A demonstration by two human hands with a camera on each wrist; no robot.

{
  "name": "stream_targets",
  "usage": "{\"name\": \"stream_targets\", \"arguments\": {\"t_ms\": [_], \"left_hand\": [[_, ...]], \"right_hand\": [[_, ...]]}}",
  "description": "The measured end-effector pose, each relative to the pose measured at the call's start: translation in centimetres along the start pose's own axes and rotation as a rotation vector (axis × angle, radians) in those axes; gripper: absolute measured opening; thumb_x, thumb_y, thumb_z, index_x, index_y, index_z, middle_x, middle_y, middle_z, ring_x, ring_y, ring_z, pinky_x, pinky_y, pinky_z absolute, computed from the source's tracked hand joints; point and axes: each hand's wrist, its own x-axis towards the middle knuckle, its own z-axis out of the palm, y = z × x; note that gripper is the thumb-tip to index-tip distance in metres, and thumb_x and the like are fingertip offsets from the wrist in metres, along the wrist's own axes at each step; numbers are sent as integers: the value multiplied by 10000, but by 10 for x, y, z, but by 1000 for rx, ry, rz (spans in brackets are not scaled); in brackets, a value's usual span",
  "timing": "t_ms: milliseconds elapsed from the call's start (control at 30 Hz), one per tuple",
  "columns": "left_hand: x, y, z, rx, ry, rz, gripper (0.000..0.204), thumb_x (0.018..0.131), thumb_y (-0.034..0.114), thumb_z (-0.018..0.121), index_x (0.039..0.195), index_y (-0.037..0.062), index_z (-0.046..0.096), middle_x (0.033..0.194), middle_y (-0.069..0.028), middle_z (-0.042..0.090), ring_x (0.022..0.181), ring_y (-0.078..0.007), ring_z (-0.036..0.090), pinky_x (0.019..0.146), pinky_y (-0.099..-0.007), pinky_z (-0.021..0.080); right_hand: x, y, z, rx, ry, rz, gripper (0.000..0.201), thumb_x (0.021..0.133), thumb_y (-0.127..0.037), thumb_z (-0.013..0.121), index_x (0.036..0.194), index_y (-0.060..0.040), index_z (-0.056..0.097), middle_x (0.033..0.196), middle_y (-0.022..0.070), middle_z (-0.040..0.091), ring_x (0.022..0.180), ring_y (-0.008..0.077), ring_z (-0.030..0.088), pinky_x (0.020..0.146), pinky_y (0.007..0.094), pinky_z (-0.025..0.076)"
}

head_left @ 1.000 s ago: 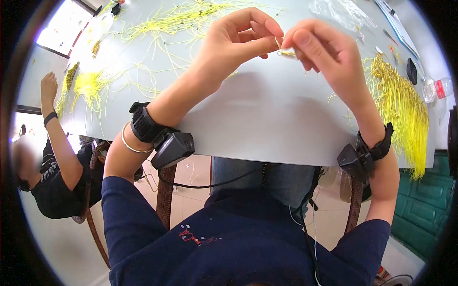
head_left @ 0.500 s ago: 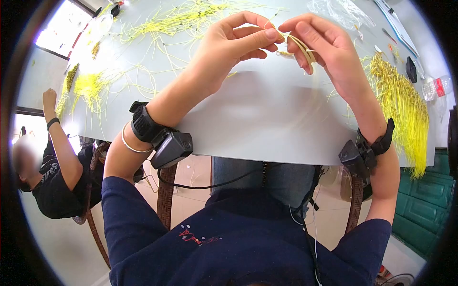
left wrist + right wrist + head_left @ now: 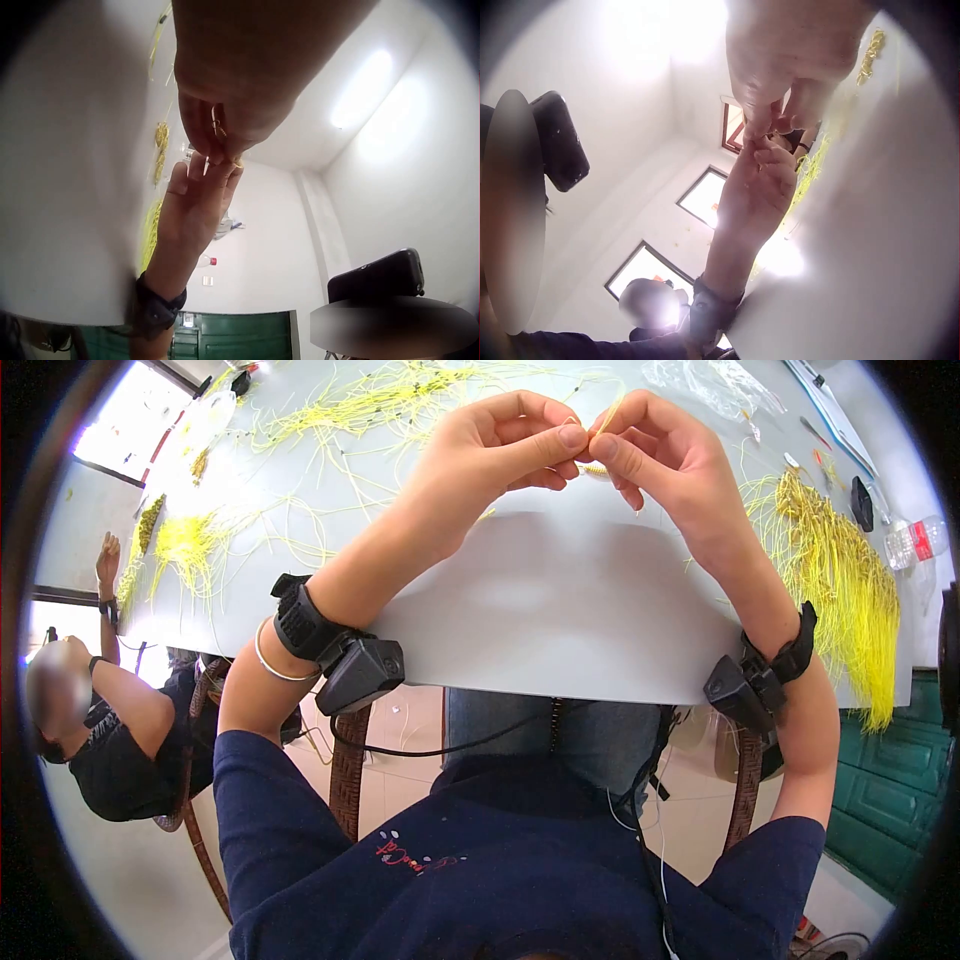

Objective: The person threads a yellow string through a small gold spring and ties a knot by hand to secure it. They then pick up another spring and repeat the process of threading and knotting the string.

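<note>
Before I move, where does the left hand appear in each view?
Head: left hand at top centre, fingers toward the right.
Left wrist: left hand above centre, close up, fingers pointing down.
Right wrist: left hand near the middle, fingers pointing up.
Shared landmark: the right hand, meeting it at the fingertips in all three.

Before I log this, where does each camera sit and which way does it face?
Head: worn on the head, facing forward and down at the grey tabletop; left hand, right hand, both forearms and navy T-shirt show.
Left wrist: strapped there, looking past the left hand toward the green panelled door; both hands show.
Right wrist: strapped there, looking past the right hand toward bright windows; both hands and a navy sleeve show.
Shared: head and left wrist both include the green panelled door.
</note>
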Motion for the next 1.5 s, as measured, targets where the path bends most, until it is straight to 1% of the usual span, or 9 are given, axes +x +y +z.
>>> {"name": "stream_targets", "arguments": {"t_ms": [267, 367, 433, 567, 967, 1167, 1233, 1333, 1500], "left_hand": [[1, -4, -4, -6, -15, -42, 126, 882, 197, 562, 938, 86, 545, 856, -3, 587, 799, -53, 534, 706, -189, 445], [0, -4, -2, -58, 20, -80, 132, 887, 206, 555, 940, 87, 536, 861, -4, 581, 782, -45, 521, 696, -182, 439], [-1, -1, 1, -33, 36, -100, 133, 889, 207, 550, 943, 87, 533, 861, -4, 578, 776, -41, 518, 687, -181, 439], [0, -2, -1, -46, 26, -123, 128, 893, 206, 543, 943, 89, 530, 849, -5, 572, 761, -37, 515, 664, -179, 438], [-1, -3, 1, 6, -1, -108, 157, 897, 224, 540, 947, 77, 518, 837, 4, 554, 762, -43, 512, 666, -178, 432], [2, -5, 3, -172, -35, -169, 177, 915, 251, 503, 949, 77, 516, 821, 30, 529, 746, -29, 488, 672, -178, 428], [3, -4, 4, -266, -62, -172, 176, 919, 251, 495, 953, 80, 515, 832, 33, 523, 741, -26, 476, 679, -175, 427], [3, 0, 3, -412, -144, -164, 172, 923, 251, 484, 960, 85, 511, 859, 37, 514, 729, -24, 454, 694, -171, 424], [3, -3, -4, -516, -251, -122, 169, 919, 246, 491, 975, 87, 503, 898, 37, 497, 717, -26, 434, 708, -169, 418]], "right_hand": [[1, -3, -2, 7, -146, -5, 178, 890, -187, 539, 952, -29, 594, 792, 6, 557, 600, 54, 453, 513, 185, 369], [1, -6, 1, -86, -134, -100, 154, 850, -160, 593, 950, -46, 619, 712, -26, 554, 585, 32, 472, 494, 170, 373], [0, -9, 2, -3, 69, -50, 165, 840, -144, 599, 977, -53, 609, 765, -22, 567, 591, 25, 474, 496, 172, 376], [1, -6, -3, -106, 52, -21, 178, 830, -146, 610, 987, -62, 601, 811, -14, 578, 597, 22, 477, 500, 173, 377], [-1, 1, 6, -243, 103, -41, 143, 788, -173, 671, 784, -44, 610, 739, -5, 592, 571, 48, 469, 518, 196, 381], [-5, -6, 7, -138, 60, 27, 130, 831, -168, 621, 838, -43, 585, 717, -6, 575, 567, 49, 473, 509, 197, 377], [-5, -4, 8, 239, 37, 104, 137, 850, -188, 591, 886, -58, 573, 751, -23, 568, 615, 44, 471, 527, 195, 366], [-6, -7, 11, 499, 11, 189, 154, 851, -217, 581, 907, -74, 573, 821, -27, 560, 695, 39, 463, 554, 196, 351], [-5, -7, 8, 725, -51, 185, 183, 854, -252, 560, 918, -82, 573, 882, -16, 538, 746, 51, 451, 567, 199, 343]]}}
